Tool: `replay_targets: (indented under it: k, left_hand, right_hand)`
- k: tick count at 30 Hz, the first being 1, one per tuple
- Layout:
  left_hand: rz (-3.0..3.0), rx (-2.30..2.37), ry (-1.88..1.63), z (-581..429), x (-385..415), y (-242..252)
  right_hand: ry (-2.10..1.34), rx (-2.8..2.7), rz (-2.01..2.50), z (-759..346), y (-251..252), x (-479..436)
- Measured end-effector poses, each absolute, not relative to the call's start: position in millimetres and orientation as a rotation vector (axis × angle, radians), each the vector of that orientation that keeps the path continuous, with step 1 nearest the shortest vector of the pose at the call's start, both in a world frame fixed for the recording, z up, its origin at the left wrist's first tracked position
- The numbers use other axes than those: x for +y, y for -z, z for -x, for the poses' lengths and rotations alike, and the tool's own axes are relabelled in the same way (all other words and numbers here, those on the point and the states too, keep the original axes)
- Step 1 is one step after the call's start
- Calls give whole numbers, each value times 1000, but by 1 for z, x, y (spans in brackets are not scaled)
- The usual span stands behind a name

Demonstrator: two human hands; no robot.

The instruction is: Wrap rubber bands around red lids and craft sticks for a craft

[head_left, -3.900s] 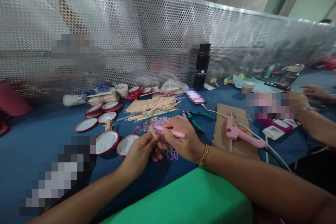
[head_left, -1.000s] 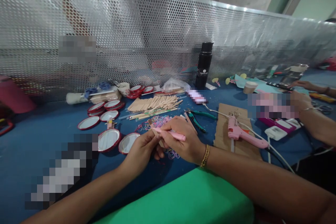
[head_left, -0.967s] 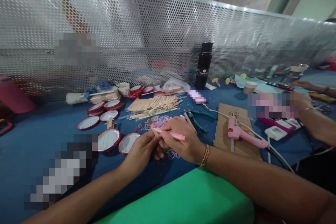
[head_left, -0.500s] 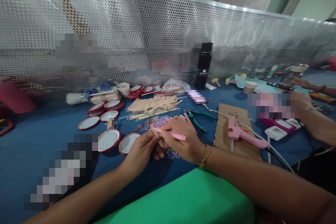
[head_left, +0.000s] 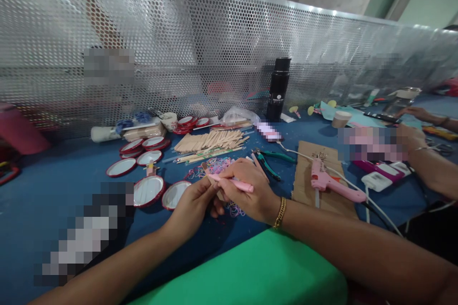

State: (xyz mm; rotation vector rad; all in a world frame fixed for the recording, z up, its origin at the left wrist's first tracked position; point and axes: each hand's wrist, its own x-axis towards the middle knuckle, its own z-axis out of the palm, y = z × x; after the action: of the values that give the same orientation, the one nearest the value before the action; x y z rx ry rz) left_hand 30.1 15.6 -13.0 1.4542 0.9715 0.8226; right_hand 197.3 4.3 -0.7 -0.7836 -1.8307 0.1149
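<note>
Between the thumb and fingers of my left hand (head_left: pixel 193 200) is a wooden craft stick (head_left: pixel 205 167), mostly covered by my hands. My right hand (head_left: pixel 252 188) grips a pink pen (head_left: pixel 238 183), its tip end at the stick. The two hands meet over a heap of colourful rubber bands (head_left: pixel 219 165). White jar lids with red rims (head_left: pixel 149 191) lie left of my left hand. Behind the rubber bands is a pile of flat wooden sticks (head_left: pixel 209 140). Green-handled pliers (head_left: pixel 267 166) rest just beyond my right hand.
A pink glue gun (head_left: pixel 331 183) lies on a cardboard piece (head_left: pixel 304 176) at right. At the back stands a black bottle (head_left: pixel 278 93) before a perforated metal screen (head_left: pixel 222 38). Green fabric (head_left: pixel 257 267) is nearest me. Another person's hands (head_left: pixel 411 139) are at far right.
My hands, the pen and the stick stay almost in the same place. No clear movement shows among the things on the table.
</note>
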Motion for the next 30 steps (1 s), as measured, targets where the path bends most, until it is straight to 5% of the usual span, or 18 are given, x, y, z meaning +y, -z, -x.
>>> replay_targets:
  k: [30]
  left_hand:
    - [-1452,976,-828,-30,16,12]
  right_hand:
    - [-119,-1868,789,-199,3,7]
